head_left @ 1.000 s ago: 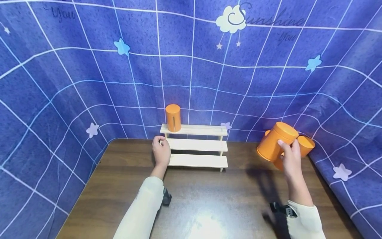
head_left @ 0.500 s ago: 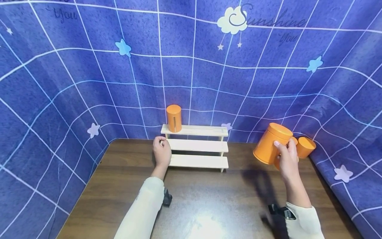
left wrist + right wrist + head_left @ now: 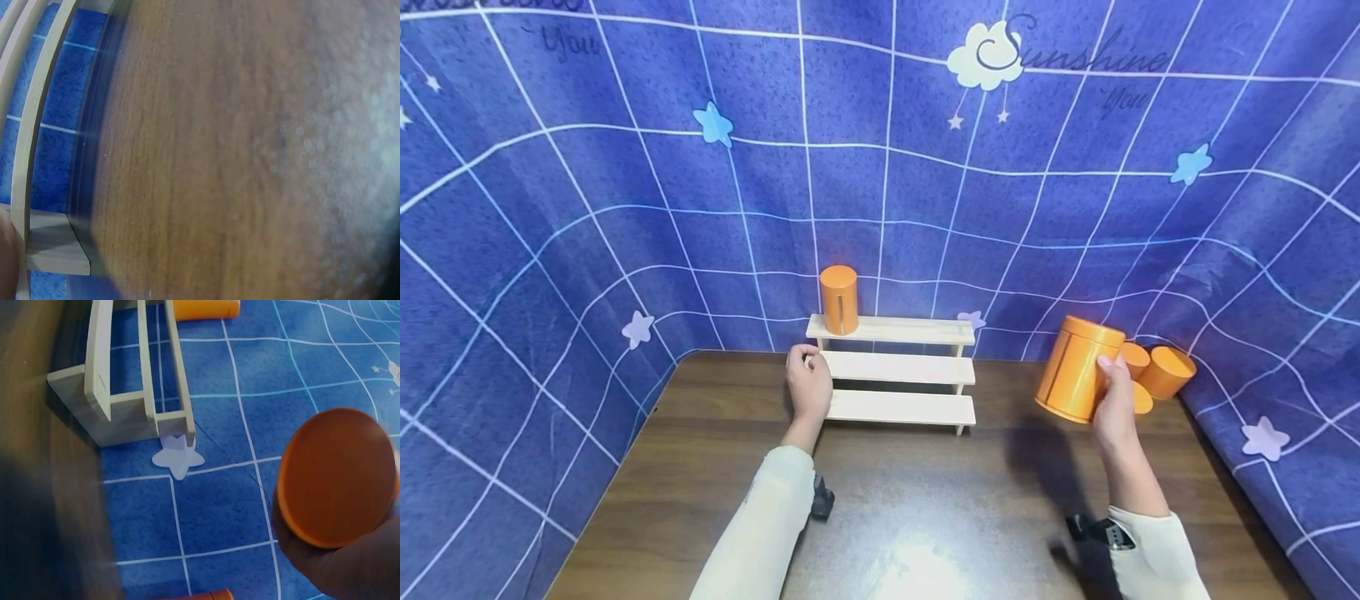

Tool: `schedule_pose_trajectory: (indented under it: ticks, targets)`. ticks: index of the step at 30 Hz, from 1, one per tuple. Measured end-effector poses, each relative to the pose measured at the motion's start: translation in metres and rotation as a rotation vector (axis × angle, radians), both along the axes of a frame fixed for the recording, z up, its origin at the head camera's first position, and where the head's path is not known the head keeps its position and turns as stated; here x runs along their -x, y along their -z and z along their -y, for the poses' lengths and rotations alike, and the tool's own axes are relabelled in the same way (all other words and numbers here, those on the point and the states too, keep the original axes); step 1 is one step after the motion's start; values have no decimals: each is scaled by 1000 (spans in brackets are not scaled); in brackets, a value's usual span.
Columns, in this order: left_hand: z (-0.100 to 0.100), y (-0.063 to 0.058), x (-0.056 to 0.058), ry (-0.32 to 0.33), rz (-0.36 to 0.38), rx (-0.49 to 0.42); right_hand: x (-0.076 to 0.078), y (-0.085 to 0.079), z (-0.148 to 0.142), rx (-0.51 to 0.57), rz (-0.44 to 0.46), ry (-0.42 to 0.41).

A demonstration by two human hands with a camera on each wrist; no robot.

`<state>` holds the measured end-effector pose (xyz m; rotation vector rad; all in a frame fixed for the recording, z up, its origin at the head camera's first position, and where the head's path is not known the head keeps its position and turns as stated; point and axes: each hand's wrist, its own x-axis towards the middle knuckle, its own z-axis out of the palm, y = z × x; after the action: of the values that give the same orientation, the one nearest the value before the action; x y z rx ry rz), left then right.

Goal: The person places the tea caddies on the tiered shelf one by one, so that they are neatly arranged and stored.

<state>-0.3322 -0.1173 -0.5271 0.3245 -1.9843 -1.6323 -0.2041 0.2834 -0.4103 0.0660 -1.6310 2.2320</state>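
A small three-step wooden shelf (image 3: 895, 367) stands toward the back of the table. My left hand (image 3: 810, 385) grips its left end, fingers curled at the middle step; in the left wrist view a bit of finger (image 3: 7, 256) lies against a board edge. On the top step, at the left, an orange canister (image 3: 839, 300) stands upright. My right hand (image 3: 1116, 408) holds a larger orange canister (image 3: 1075, 371) by its side, raised and slightly tilted, right of the shelf. The right wrist view shows this canister's round orange end (image 3: 337, 478).
Several more orange canisters (image 3: 1168, 372) stand at the back right corner, partly hidden behind the held one. A blue patterned cloth (image 3: 880, 167) hangs behind and along both sides of the brown wooden table (image 3: 722, 442).
My right hand has moved slightly left and toward me with the canister, turning it more upright. More of the canisters behind it now show. The left hand stays at the shelf.
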Motion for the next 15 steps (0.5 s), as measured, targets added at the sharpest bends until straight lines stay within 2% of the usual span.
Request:
schedule_pose_trajectory:
  ticks: [4,10,12,15]
  targets:
    - [0,0,-1,5,-12,-6,0,0,4,56,19,-33]
    - [2,0,-1,3,-18,-6,3,-1,15,71,-15,-2]
    - [2,0,-1,1,-16,-7,2,-2,17,95,-33,-68]
    - [2,0,-1,-1,-15,-4,-2,-5,18,165,-36,-221]
